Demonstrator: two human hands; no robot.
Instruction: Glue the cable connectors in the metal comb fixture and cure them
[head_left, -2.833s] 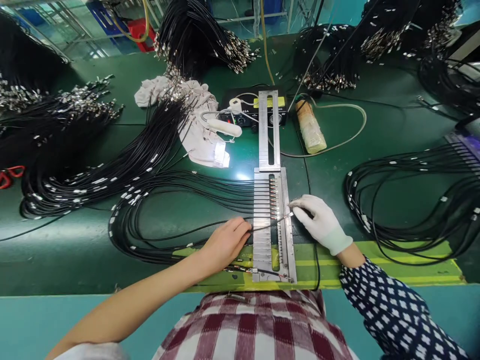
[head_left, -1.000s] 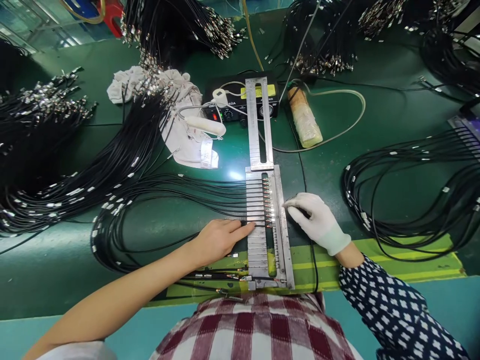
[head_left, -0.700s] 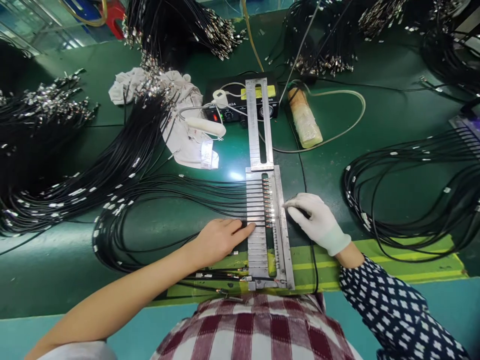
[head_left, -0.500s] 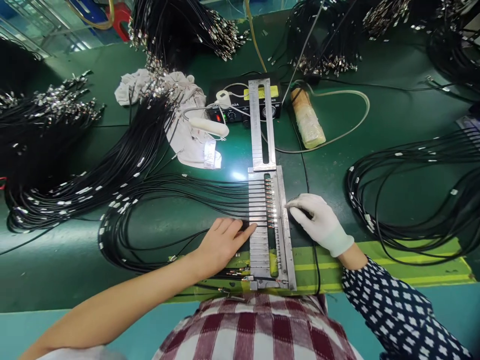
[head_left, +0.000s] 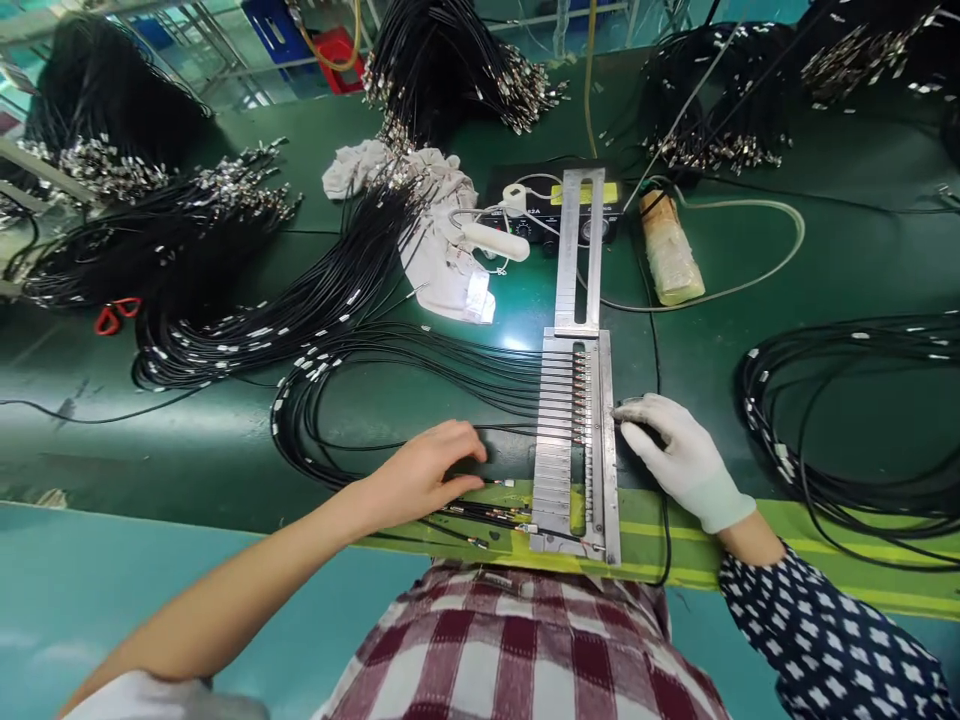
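Observation:
A metal jig [head_left: 553,462] with a slotted plate lies lengthwise in front of me. Several black cables [head_left: 480,362] run into its grooves from the left, their stripped metal ends lined up along the slot. My bare left hand [head_left: 431,468] hovers left of the jig, thumb and fingers apart, close to a loose cable end [head_left: 508,483]. At the jig's right edge, my right hand [head_left: 679,455] in a white glove has its thumb and fingers drawn together; whatever is in the pinch is hidden. More cable ends [head_left: 487,513] lie by the jig's lower left.
A black control box [head_left: 517,225] and a lit white lamp [head_left: 495,241] stand behind, beside a white cloth [head_left: 442,270]. A wrapped cylinder [head_left: 671,250] lies to their right. Coiled cables [head_left: 757,430] lie at right, bundles [head_left: 247,335] at left, near red-handled scissors [head_left: 118,315].
My left hand has pulled back leftward from the jig's grooves, its fingers parting. The gloved right hand stays at the jig's right edge. The whole view has shifted to the left.

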